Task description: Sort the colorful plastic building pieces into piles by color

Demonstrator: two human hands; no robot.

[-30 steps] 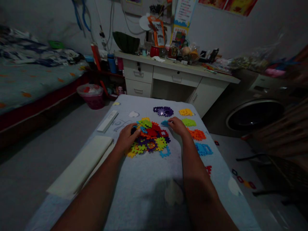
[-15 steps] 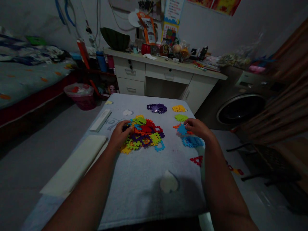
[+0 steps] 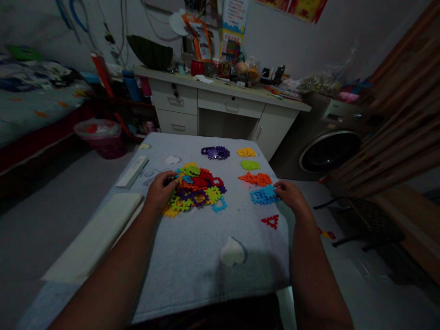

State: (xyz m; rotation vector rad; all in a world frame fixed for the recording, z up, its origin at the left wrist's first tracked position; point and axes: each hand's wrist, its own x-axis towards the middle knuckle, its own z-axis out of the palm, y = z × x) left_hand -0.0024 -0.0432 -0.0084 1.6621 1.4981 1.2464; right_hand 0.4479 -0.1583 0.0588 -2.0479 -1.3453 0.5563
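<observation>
My right hand (image 3: 288, 193) pinches a blue gear-shaped plastic piece (image 3: 270, 191) by its right edge, at the pile of blue pieces (image 3: 260, 197) on the table's right side. Just behind lies a pile of orange pieces (image 3: 256, 179). At the left edge of a mixed heap of toothed pieces (image 3: 199, 187) rests my left hand (image 3: 161, 190), its fingers and thumb curled. What those fingers hold, if anything, is hidden. Green pieces (image 3: 250, 165), yellow pieces (image 3: 246, 152) and purple pieces (image 3: 216, 153) lie in separate groups farther back. Nearer me is a red triangular piece (image 3: 270, 222).
A pale cloth with heart prints covers the table (image 3: 192, 256). On its left side lie a white narrow box (image 3: 132, 172) and a long cream slab (image 3: 94, 236). Behind stand a cluttered desk (image 3: 225, 98) and a washing machine (image 3: 330, 142). A pink bin (image 3: 101, 140) is on the floor.
My right hand has brought the blue gear piece from over the orange pieces towards me, down to the blue pile. My left hand stays at the heap. The whole view has shifted slightly.
</observation>
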